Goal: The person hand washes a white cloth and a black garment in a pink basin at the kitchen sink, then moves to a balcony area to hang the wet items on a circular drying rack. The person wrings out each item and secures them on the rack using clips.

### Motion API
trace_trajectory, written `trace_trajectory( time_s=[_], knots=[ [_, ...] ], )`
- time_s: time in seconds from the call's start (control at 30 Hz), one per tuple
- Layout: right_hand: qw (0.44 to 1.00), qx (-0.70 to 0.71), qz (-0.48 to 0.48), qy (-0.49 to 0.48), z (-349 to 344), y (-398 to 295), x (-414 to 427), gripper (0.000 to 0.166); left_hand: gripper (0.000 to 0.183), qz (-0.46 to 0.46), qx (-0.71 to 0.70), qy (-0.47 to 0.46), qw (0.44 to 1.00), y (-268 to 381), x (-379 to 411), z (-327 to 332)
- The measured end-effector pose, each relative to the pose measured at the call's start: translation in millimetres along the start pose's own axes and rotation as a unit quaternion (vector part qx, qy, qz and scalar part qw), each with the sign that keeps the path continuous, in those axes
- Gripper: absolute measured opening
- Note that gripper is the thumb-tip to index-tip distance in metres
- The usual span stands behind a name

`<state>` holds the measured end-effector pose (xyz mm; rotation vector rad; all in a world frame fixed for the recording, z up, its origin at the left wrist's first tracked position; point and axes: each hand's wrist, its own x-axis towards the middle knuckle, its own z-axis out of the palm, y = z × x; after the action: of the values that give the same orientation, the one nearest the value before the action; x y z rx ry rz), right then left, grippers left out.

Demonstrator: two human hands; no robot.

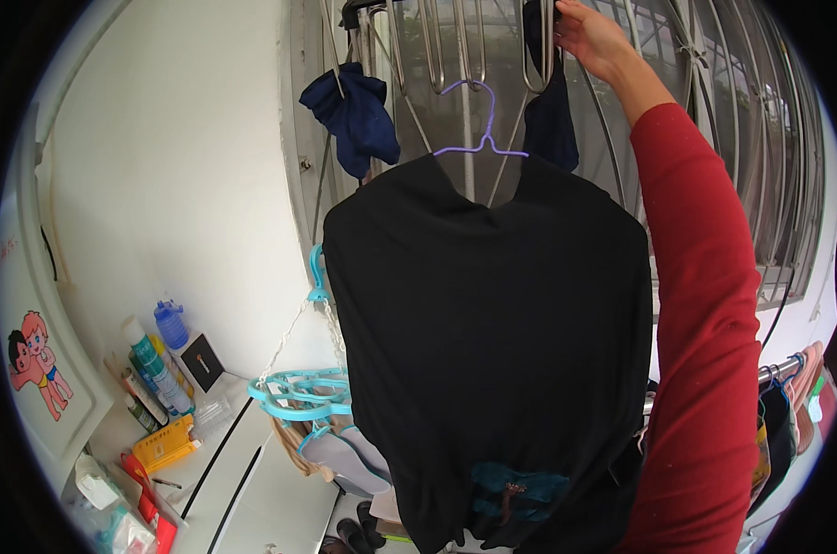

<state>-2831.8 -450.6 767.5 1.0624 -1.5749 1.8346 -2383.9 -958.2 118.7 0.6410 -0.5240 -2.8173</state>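
Observation:
My right hand (592,40), in a red sleeve, reaches up at the top right. Its fingers grip the end of a metal hanging rack (436,48) with long looped bars. Below the bars a purple hanger (488,124) hangs by its hook. On it is a black garment (491,305) with a teal and brown print near its lower end. A navy cloth item (356,118) hangs left of the hook, and another dark navy cloth (553,124) hangs just below my right hand. My left hand is out of view.
Behind the rack stands a barred window (730,138). At left, a turquoise clip hanger (301,398) carries socks (342,457). Spray cans (156,370), a blue bottle (171,324) and a yellow box (163,444) sit on a white surface. Clothes hang from a rail (772,372) at right.

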Motion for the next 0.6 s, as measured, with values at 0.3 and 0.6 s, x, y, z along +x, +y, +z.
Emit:
trace_trajectory(
  time_s=[0.3,0.6],
  knots=[
    [0.997,0.046,-0.040,-0.044,0,3,5,0.026,0.056,-0.005,-0.040,-0.027,0.999,-9,11,-11],
    [0.976,-0.161,0.134,-0.062,21,6,-3,0.096,0.045,0.021,-0.011,-0.037,0.999,-28,16,3]
  ],
)
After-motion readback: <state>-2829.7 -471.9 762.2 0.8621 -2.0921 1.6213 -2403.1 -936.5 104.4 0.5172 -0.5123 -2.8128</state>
